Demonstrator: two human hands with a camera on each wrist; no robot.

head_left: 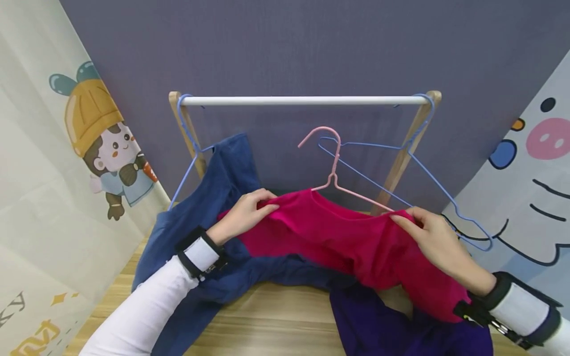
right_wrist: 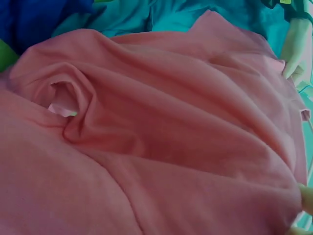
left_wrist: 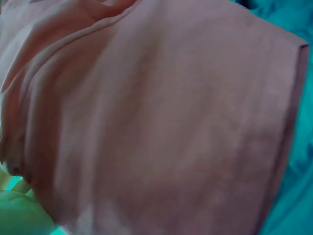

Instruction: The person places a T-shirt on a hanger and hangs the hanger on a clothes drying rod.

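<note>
A crimson T-shirt (head_left: 329, 222) is held up in front of the rack, with a pink hanger (head_left: 334, 179) inside it. The hanger's hook and part of its shoulders rise out of the neckline; the rest is hidden by cloth. My left hand (head_left: 244, 213) pinches one shoulder of the shirt between thumb and fingers. At the other shoulder, beside the hanger's arm, my right hand (head_left: 438, 242) pinches the fabric. The shirt's cloth (left_wrist: 166, 117) fills most of the left wrist view. A sleeve opening (right_wrist: 63, 100) gapes in the right wrist view.
Behind the shirt stands a rack with a white rail (head_left: 303, 100). A blue garment (head_left: 196, 247) is on a blue hanger (head_left: 189, 131) at left; a bare blue hanger (head_left: 429, 170) hangs at right. A dark purple garment (head_left: 378, 326) lies on the wooden table (head_left: 267, 316).
</note>
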